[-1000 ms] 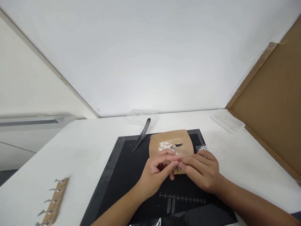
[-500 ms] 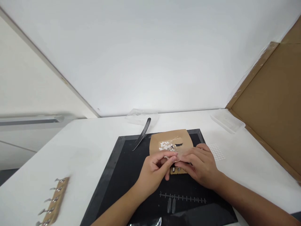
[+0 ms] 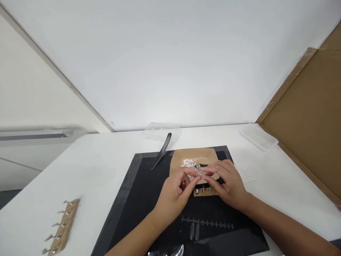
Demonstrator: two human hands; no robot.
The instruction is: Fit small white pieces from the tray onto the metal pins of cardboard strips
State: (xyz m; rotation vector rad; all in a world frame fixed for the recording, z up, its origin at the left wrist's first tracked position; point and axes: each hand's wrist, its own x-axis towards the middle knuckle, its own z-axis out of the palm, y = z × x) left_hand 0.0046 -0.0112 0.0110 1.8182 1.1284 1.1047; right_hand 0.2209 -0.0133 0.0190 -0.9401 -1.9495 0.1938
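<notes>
My left hand (image 3: 174,190) is closed, with thumb and fingertips in a pinch. My right hand (image 3: 230,183) pinches too, its fingertips just across from the left ones. Between both sets of fingertips is a small translucent piece (image 3: 201,173), too small to make out its kind. Behind it lies a tan sheet (image 3: 177,156) with a heap of small white bits (image 3: 189,163) on it. Partly under my right hand, a cork strip (image 3: 203,194) carries small upright metal posts. Closer to me rests a grey plastic sprue (image 3: 207,223) with two clear nail tips (image 3: 197,232).
A black mat (image 3: 149,192) lies under the work, with a curved black tool (image 3: 163,151) across its far edge. Further off are a clear bag (image 3: 160,132), a clear plastic tray (image 3: 259,138), a sheet of white dots (image 3: 245,172) and, left, a clip rack (image 3: 62,227).
My right hand has lifted and drawn its fingers into a clearer pinch, showing the translucent piece. More of the cork strip and its posts is visible. My left hand is nearly still.
</notes>
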